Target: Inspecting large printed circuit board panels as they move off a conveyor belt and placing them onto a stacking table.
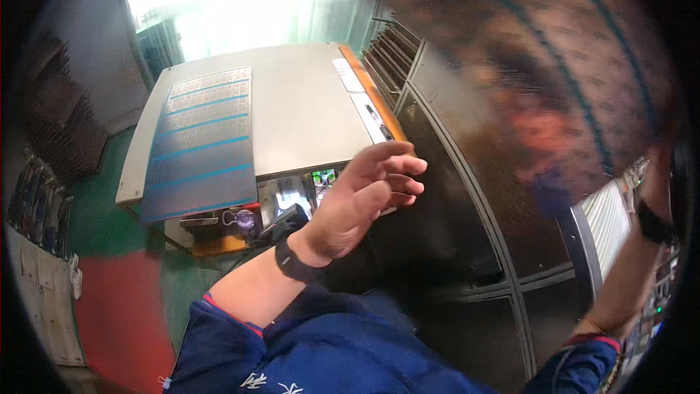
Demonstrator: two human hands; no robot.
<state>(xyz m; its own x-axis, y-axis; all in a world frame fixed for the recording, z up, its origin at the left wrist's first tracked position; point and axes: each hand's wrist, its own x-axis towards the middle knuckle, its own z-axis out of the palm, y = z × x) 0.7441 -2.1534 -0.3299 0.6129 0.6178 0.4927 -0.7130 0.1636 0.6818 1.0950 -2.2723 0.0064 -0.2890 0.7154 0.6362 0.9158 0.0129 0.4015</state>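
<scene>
My left hand (361, 197), with a black band at the wrist, is raised in front of me. Its fingers are loosely bent and apart, and nothing is in them. A large shiny sheet (525, 51) with teal stripes fills the upper right, tilted up and smeared by motion. At the far right, my right hand (660, 182) is up beside the sheet's lower right edge; its fingers are blurred and dark, so whether they grip the sheet is unclear. A similar metal sheet (204, 138) with blue stripes lies on a white table (299, 109), beyond my left hand.
Papers (368, 117) and a pen (373, 112) lie along the table's wooden right edge. A purple round item (240, 220) sits on the shelf underneath. Dark cabinet panels (452, 226) stand before me. A red mat (124, 314) covers green floor; racks (58, 95) line the left.
</scene>
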